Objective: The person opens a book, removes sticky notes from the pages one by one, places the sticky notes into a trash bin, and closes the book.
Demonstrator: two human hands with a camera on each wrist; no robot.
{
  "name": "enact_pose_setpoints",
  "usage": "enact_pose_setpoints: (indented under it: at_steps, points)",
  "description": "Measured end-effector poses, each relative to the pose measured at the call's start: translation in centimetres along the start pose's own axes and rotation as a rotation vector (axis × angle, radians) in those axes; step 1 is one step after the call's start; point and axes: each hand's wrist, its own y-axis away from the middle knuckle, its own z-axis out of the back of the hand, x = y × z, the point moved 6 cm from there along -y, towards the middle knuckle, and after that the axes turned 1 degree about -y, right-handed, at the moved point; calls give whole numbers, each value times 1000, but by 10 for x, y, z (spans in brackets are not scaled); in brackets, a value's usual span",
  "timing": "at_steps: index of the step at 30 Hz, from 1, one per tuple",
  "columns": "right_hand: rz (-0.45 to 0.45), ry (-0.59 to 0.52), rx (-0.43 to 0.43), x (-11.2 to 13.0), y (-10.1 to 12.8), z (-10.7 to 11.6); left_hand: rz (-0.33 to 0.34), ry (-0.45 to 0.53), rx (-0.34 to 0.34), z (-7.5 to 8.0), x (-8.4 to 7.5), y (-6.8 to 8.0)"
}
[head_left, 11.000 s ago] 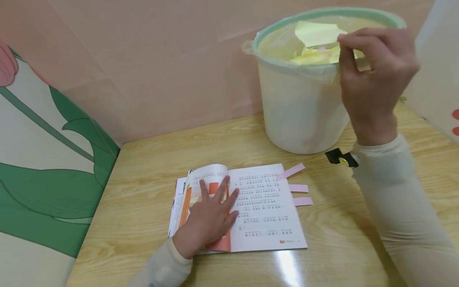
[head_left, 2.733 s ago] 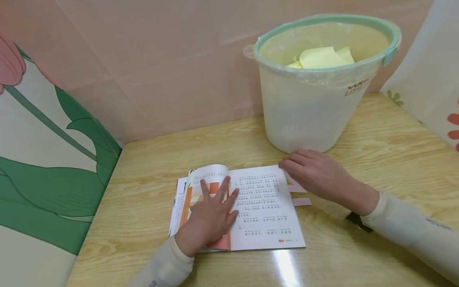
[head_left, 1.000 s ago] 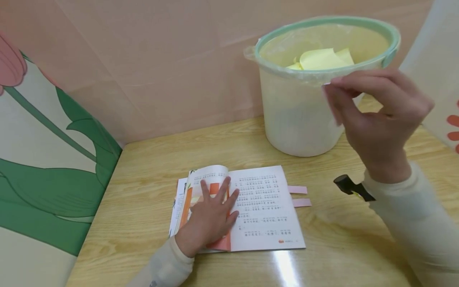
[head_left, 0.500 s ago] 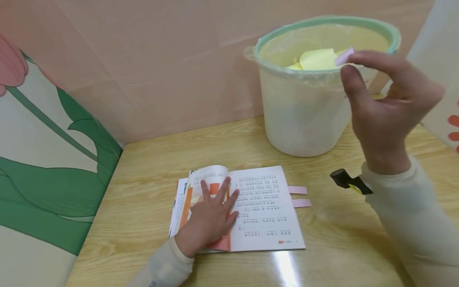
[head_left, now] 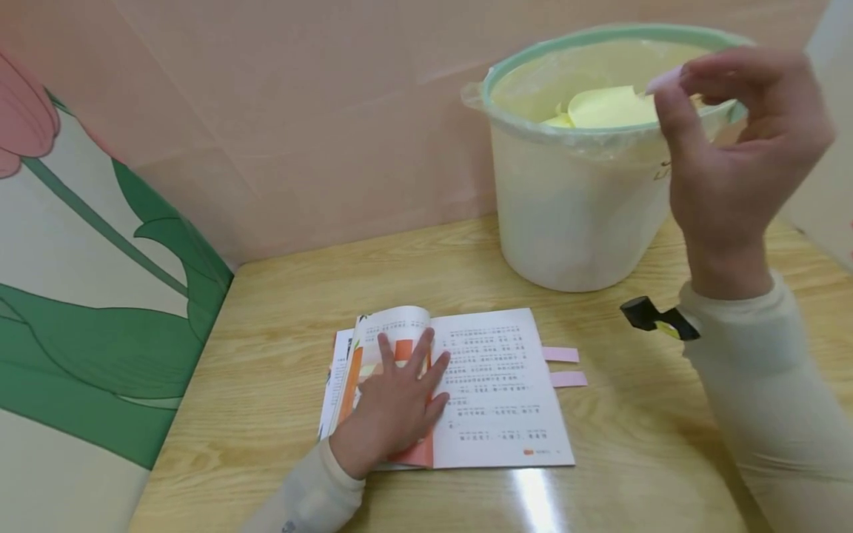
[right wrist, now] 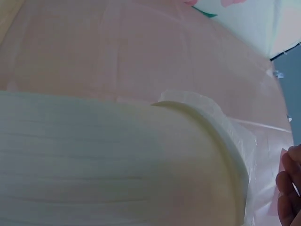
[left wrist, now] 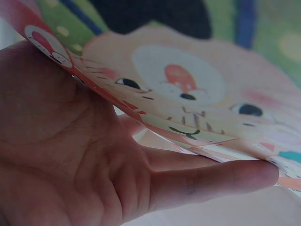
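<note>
An open picture book (head_left: 496, 392) lies on the wooden table (head_left: 620, 459). My left hand (head_left: 400, 400) rests flat on its left page, fingers straight; the left wrist view shows the palm (left wrist: 70, 155) against an illustrated page (left wrist: 188, 94). My right hand (head_left: 671, 83) is raised at the rim of a white bucket (head_left: 573, 215) with a green rim. It pinches a small pink sticky strip (head_left: 661, 79) between thumb and forefinger. Yellow notes (head_left: 606, 107) lie inside the bucket. Two pink strips (head_left: 561, 354) stick out from the book's right edge.
The bucket stands at the back right, near the pink wall (head_left: 300, 111). A panel with a green leaf pattern (head_left: 87, 311) closes the left side. The right wrist view shows the bucket wall (right wrist: 117, 160) close up and fingertips (right wrist: 289, 188) at the right edge.
My right hand took a pink strip from the book's right edge and lifted it to the bucket's rim. Two strips stay on the book instead of three. The left hand has not moved.
</note>
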Motion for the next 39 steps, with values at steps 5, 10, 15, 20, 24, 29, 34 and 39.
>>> enact_pose_setpoints:
  at_steps: [5, 10, 15, 20, 24, 29, 34, 39]
  points:
    - [22, 91, 42, -6, -3, 2, 0, -7, -2, 0, 0, -1]
    - [29, 223, 137, -19, -3, 2, -2, -20, -9, 0, -1, -2]
    - [26, 389, 241, -31, -2, 4, -11, -53, -27, 1, -3, -2]
    - [29, 472, 261, -35, 0, 7, -8, -53, -20, 1, -2, -3]
    - [32, 478, 259, -35, -1, 7, -5, -42, -15, 1, -2, -4]
    - [43, 480, 268, -35, -3, 5, -5, -35, -10, 1, -2, -4]
    - [42, 531, 291, -37, -4, 7, -6, -34, -3, 2, -1, -4]
    - [54, 624, 339, -40, -4, 7, -5, -23, 5, 1, -1, -4]
